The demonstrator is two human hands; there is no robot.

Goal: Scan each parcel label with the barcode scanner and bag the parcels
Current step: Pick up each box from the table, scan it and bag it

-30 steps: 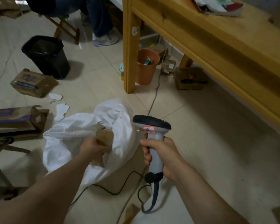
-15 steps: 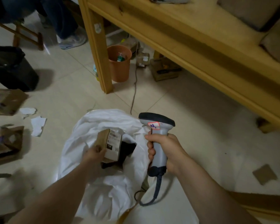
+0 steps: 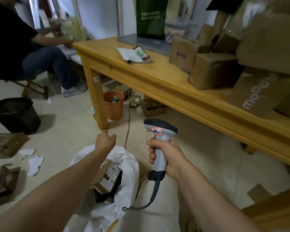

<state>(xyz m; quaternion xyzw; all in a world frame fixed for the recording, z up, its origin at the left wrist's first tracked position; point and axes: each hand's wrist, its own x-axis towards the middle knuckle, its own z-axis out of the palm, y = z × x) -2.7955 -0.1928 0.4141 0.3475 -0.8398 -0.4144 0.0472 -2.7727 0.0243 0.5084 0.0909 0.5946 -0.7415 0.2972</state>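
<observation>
- Setting: tiled floor beside a long wooden surface. A stack of cardboard boxes sits at its right end.
- Parcel: a small brown box with a white label facing up. It lies inside the open mouth of the white bag, which is slumped on the floor.
- Left hand: raised above the bag's far edge, near the table leg. The fingers are loosely curled and hold nothing, and they are clear of the parcel.
- Right hand: fingers wrapped tight round the grip of the scanner, head upright and aimed away from the bag.
- Cable: runs down from the scanner handle and loops just beside the bag.
- Judgement: one parcel is bagged, and the free hand looks set to fetch the next box from the surface.
- To do it well:
  - Lift a box from the top of the stack so nothing slides.
  - Turn its label up and toward the scanner head.
  - Hold the box steady and flat while scanning.
  - Lower it in beside the first parcel.
- Watch: keep the cable out of the bag mouth, and keep the mouth spread open.
- Surroundings: an orange bin under the surface, a black bin to the left, and a seated person beyond.
</observation>
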